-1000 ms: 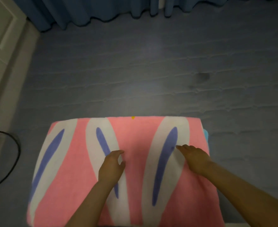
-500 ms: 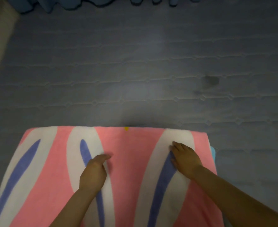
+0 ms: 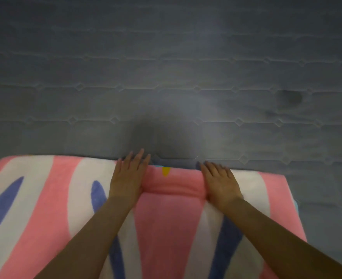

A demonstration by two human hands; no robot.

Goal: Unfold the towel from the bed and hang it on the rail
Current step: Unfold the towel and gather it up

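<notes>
A folded pink and white towel (image 3: 55, 202) with blue leaf shapes lies on the grey bed (image 3: 166, 77), filling the lower half of the view. My left hand (image 3: 128, 178) lies flat on its far edge, fingers straight and reaching past the edge onto the bed. My right hand (image 3: 219, 182) lies flat on the same far edge, a little to the right. Between the two hands the pink cloth is bunched into a low ridge, with a small yellow mark (image 3: 165, 171) near the edge. No rail is in view.
The quilted grey bed surface stretches away beyond the towel. A dark spot (image 3: 290, 97) marks it at the right. A strip of light blue cloth (image 3: 296, 204) peeks out under the towel's right edge.
Both hands have slid forward from the middle of the towel to its far edge. The view has tilted down, so the curtains and floor have left the frame.
</notes>
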